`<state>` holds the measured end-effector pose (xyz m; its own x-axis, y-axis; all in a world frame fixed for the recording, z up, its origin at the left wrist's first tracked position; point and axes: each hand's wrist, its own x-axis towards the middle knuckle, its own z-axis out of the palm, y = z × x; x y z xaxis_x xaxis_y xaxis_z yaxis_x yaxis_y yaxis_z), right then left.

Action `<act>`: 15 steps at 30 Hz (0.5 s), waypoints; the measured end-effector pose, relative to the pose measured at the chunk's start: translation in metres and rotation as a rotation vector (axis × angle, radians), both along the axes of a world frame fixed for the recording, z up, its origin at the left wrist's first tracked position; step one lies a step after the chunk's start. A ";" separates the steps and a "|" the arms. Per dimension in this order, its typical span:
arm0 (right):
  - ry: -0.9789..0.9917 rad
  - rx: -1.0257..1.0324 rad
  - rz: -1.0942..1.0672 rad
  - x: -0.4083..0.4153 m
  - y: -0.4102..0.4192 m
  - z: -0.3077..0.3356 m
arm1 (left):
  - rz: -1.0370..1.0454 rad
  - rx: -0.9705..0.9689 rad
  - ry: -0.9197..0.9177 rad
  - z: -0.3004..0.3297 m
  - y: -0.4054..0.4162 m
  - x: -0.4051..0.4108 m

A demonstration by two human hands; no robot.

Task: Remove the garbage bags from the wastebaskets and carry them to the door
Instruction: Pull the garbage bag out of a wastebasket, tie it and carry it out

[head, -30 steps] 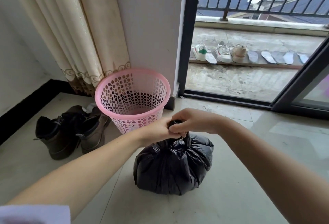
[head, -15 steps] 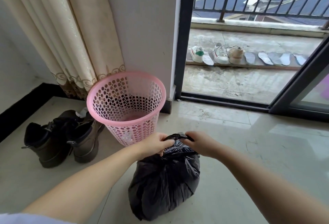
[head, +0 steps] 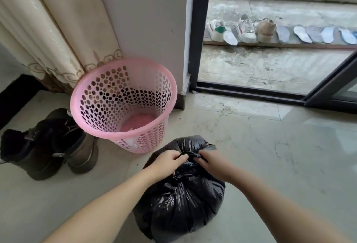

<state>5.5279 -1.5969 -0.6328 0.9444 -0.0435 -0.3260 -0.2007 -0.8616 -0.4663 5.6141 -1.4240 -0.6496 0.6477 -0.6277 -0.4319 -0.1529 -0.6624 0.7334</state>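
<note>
A full black garbage bag (head: 179, 204) sits on the tiled floor in front of me, its top gathered into a twisted neck. My left hand (head: 167, 162) pinches the left side of that neck. On the right side of the neck my right hand (head: 211, 162) grips the twisted plastic. The two hands are almost touching over the bag. Behind the bag stands a pink perforated wastebasket (head: 96, 92) with no bag in it, close to the wall corner.
A pair of dark boots (head: 48, 144) stands left of the wastebasket. Cream curtains (head: 58, 30) hang behind it. A sliding balcony door frame (head: 195, 30) is open at the right, with sneakers (head: 245, 29) and insoles lined up outside. Bare tiles stretch to the right.
My view has tilted down and come closer. Both hands have lowered with the bag's neck and stayed clenched on it; the bag's top looks pulled tighter.
</note>
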 end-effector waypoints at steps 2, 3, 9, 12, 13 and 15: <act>0.054 0.012 -0.013 -0.008 0.002 -0.003 | -0.009 0.036 0.031 -0.003 0.000 -0.005; 0.087 0.027 -0.022 -0.013 0.003 0.002 | -0.011 0.046 0.049 0.000 0.000 -0.006; 0.198 0.095 -0.060 -0.029 0.002 0.071 | 0.011 0.064 0.131 0.057 -0.004 -0.024; 0.262 0.111 -0.070 -0.044 0.002 0.118 | -0.005 0.095 0.162 0.100 -0.002 -0.042; 0.277 0.105 -0.068 -0.049 0.002 0.136 | -0.011 0.100 0.172 0.118 -0.002 -0.047; 0.285 0.099 -0.067 -0.055 0.003 0.176 | -0.023 0.098 0.194 0.160 -0.002 -0.051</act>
